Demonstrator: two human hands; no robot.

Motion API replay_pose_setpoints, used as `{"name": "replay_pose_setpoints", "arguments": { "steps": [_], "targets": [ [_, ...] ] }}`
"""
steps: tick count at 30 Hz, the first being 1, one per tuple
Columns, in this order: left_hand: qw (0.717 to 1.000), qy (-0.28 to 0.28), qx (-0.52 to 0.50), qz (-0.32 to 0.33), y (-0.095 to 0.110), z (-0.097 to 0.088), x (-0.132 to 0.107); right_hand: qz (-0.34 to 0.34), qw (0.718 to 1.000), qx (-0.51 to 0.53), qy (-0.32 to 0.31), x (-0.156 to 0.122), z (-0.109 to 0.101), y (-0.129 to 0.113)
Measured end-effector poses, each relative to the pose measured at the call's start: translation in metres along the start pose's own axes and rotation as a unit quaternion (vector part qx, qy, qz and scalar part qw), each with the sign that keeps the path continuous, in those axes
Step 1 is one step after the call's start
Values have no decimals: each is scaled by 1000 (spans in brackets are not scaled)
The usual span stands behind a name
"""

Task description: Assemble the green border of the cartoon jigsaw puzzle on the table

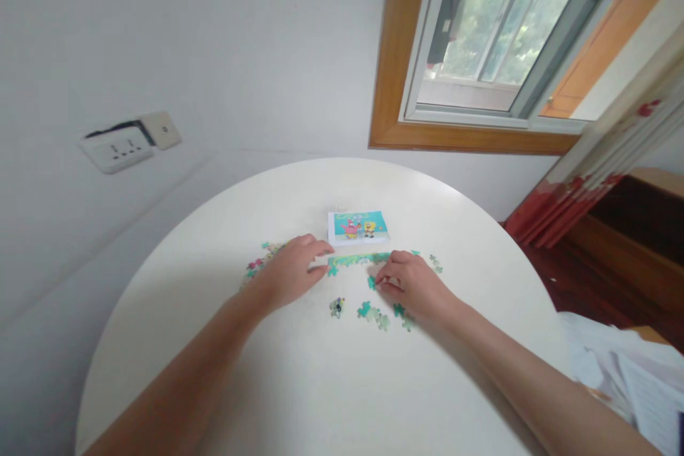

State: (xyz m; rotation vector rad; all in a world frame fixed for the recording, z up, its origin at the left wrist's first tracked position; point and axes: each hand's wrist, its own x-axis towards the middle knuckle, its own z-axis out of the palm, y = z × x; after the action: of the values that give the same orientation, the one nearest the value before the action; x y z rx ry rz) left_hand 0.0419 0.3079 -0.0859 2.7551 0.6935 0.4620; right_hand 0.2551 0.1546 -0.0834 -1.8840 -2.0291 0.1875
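My right hand (410, 283) pinches a green jigsaw puzzle piece (372, 283) just below a joined strip of puzzle pieces (355, 259). At the strip's left end rests my left hand (296, 265), its thumb and fingers apart with nothing between them. Behind the strip lies a picture card (359, 226) with a pink and a yellow cartoon figure on turquoise. Loose green pieces (372, 315) are spread nearer to me, beside a small dark-patterned cluster (337, 308). A pile of mixed pieces (255, 265) is partly hidden by my left hand.
The round white table (299, 385) stands against a wall with a socket (120, 148). A few pieces (436, 263) lie right of my right hand. A wood-framed window (481, 35) and a curtain (582, 185) are at the right, with papers (614, 356) below.
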Motion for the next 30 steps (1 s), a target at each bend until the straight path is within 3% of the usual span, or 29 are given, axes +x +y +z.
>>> {"name": "replay_pose_setpoints", "arguments": {
  "steps": [6,13,19,30],
  "targets": [
    [999,-5,-10,53,13,-3,0,18,999,-19,30,2,7,-10],
    [998,-32,-38,48,20,-9,-1,15,999,31,37,8,15,-10],
    [998,-41,-20,51,37,-1,-2,14,994,103,30,15,20,-14],
    [994,-57,-73,66,36,3,1,-25,990,125,53,14,22,-17]
  ]
}}
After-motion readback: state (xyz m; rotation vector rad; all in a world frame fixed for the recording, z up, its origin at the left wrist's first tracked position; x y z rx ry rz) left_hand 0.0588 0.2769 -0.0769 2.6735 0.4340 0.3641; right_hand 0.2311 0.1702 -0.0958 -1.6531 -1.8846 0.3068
